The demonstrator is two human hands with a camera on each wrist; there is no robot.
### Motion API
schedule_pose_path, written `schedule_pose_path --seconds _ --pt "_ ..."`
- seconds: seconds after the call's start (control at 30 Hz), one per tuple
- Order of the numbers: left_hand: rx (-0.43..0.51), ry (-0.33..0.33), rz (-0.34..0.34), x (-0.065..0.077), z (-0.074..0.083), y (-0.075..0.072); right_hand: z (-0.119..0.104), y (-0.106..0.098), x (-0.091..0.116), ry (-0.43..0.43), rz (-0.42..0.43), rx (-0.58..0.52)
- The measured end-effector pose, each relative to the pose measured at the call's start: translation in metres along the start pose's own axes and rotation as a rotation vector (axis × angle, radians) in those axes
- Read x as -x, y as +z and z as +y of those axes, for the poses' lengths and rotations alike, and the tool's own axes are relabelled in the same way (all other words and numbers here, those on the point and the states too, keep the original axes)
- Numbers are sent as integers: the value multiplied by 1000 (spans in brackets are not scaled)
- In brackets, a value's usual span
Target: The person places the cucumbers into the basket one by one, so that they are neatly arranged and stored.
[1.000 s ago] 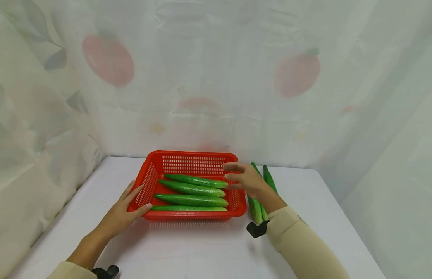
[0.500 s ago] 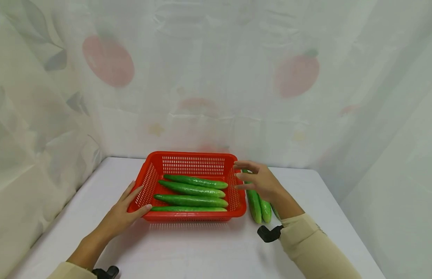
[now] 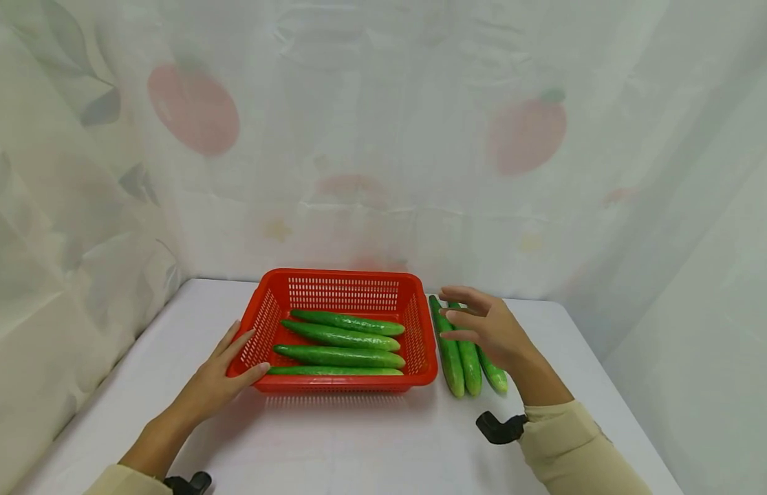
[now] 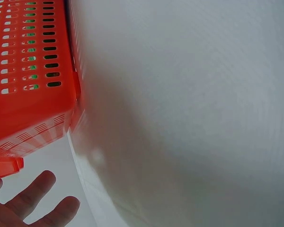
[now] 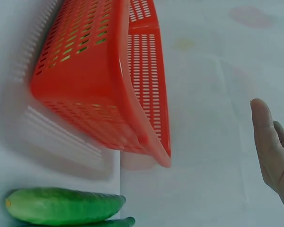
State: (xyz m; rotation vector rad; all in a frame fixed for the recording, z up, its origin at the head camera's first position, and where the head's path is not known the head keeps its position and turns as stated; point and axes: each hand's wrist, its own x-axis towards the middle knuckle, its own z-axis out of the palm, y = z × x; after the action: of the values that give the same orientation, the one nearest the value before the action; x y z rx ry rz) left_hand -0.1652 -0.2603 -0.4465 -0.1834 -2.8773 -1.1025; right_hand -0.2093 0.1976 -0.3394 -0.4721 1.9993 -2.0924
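Note:
A red perforated plastic basket [image 3: 342, 383] stands on the table, with several green cucumbers [image 3: 342, 356] lying crosswise inside. My left hand [image 3: 212, 385] rests on the basket's left side, thumb at the front left corner and fingers spread along the side wall. To the right of the basket, three more cucumbers [image 3: 451, 364] lie side by side on the table, pointing away from me. Above these my right hand [image 3: 491, 330] hovers with relaxed, parted fingers and holds nothing. The right wrist view shows its fingers [image 5: 262, 116] apart from the basket and from a cucumber [image 5: 61, 206] below.
The table [image 3: 333, 447] has a white cover. Behind it hangs a pale curtain [image 3: 383, 137] printed with faded fruit, and similar sheets close off the left and right sides. A dark wrist mount [image 3: 502, 427] sits at the right cuff.
My right hand has moved rightward, from over the basket's right end to above the loose cucumbers, uncovering more of them. The left hand and the basket have stayed in place.

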Motion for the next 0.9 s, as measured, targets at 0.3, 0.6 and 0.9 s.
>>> schedule_pose_path --seconds 0.3,0.6,0.9 --pt "-2 1 4 0 -1 0 1 -17 18 -68 30 38" --pt "6 -5 7 0 -1 1 7 -31 33 -97 69 81" --pt "4 -6 10 -1 -2 1 21 -41 43 -159 94 82"
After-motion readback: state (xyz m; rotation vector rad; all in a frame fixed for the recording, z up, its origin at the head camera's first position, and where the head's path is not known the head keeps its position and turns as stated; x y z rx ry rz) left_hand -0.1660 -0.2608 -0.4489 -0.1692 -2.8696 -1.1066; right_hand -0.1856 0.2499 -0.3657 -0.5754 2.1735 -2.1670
